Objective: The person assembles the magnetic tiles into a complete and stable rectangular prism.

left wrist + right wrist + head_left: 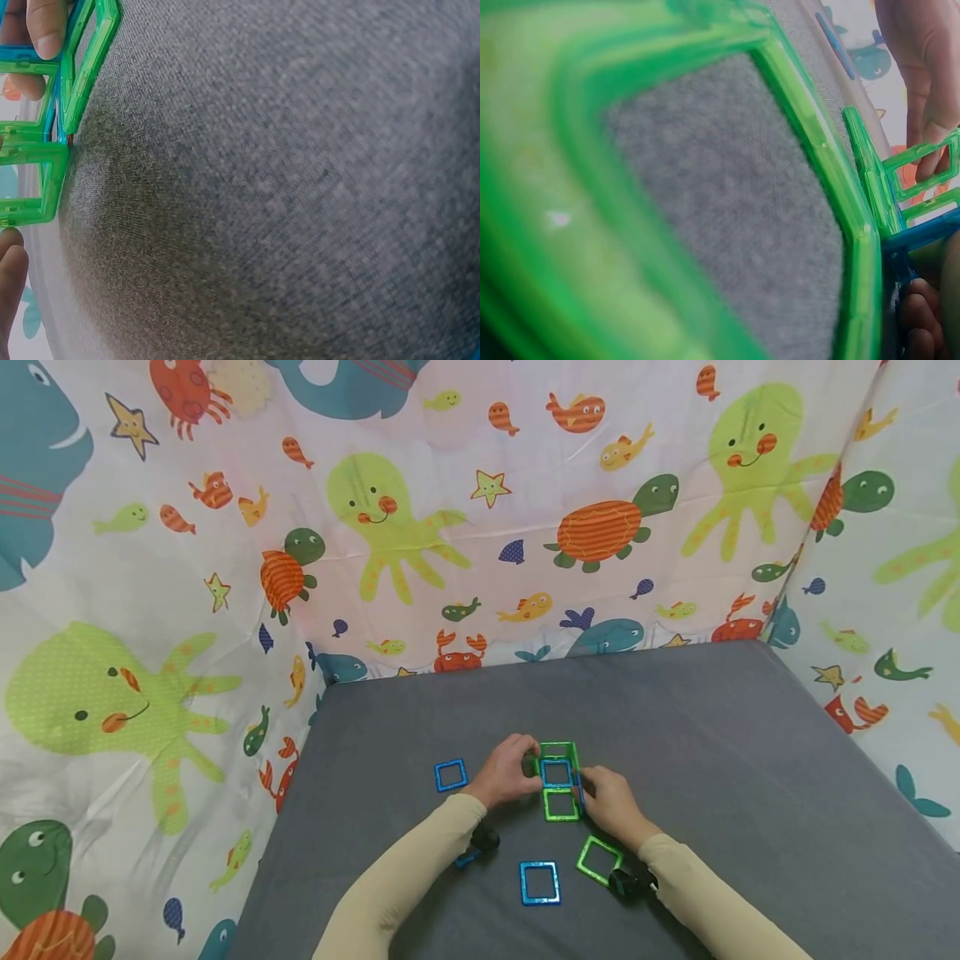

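Observation:
A small structure of square magnetic tiles stands mid-table, with a green tile (561, 805) flat at its front and a blue tile (557, 773) behind that. My left hand (512, 772) is at its left side, with thumb and fingertips on an upright green tile (34, 184). On the other side my right hand (613, 802) pinches a blue tile (922, 230) against the structure's right edge. In the right wrist view the left hand's fingers (930, 82) reach behind the green frames. The right palm is hidden.
Loose tiles lie around: a blue one (451, 775) at the left, another blue tile (540, 883) in front, a green tile (598, 860) by the right wrist. A further blue tile (467, 858) is partly under the left forearm. A patterned curtain (480, 568) borders the grey table (675, 718).

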The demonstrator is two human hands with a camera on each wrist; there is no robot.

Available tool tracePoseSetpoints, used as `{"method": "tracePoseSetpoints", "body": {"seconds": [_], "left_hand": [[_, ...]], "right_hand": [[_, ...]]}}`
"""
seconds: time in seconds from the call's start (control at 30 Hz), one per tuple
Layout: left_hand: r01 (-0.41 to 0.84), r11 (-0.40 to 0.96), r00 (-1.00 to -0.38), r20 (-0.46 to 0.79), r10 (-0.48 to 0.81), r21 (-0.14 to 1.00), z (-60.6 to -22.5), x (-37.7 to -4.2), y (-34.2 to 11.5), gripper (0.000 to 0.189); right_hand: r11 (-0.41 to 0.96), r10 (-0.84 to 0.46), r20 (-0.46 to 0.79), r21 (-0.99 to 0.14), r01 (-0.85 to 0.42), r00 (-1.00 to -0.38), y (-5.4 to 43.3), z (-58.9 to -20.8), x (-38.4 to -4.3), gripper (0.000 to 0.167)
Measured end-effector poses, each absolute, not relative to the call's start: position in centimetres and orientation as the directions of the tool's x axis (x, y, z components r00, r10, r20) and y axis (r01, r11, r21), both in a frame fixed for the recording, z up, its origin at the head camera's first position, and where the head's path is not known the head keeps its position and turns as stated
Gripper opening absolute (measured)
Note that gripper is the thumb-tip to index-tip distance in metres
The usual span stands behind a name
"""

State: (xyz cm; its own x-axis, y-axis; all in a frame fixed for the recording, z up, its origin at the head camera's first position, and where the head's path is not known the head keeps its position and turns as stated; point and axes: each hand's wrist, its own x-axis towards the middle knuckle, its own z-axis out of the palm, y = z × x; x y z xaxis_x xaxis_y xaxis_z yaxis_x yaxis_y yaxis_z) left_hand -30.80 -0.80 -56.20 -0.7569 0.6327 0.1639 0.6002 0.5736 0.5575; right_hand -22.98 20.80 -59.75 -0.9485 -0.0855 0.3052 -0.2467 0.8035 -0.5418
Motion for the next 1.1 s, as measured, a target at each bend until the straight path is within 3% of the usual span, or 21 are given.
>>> {"method": "tracePoseSetpoints", "body": {"seconds": [1.1], "left_hand": [[0.549,0.549,-0.774,0.136,0.619,0.630,-56.60,-30.41,-0.78,0.038]], "right_hand": [[0.805,-0.062,0.268,-0.557,-0.207,-0.961,20.45,-60.48,-22.78,0.023]]}}
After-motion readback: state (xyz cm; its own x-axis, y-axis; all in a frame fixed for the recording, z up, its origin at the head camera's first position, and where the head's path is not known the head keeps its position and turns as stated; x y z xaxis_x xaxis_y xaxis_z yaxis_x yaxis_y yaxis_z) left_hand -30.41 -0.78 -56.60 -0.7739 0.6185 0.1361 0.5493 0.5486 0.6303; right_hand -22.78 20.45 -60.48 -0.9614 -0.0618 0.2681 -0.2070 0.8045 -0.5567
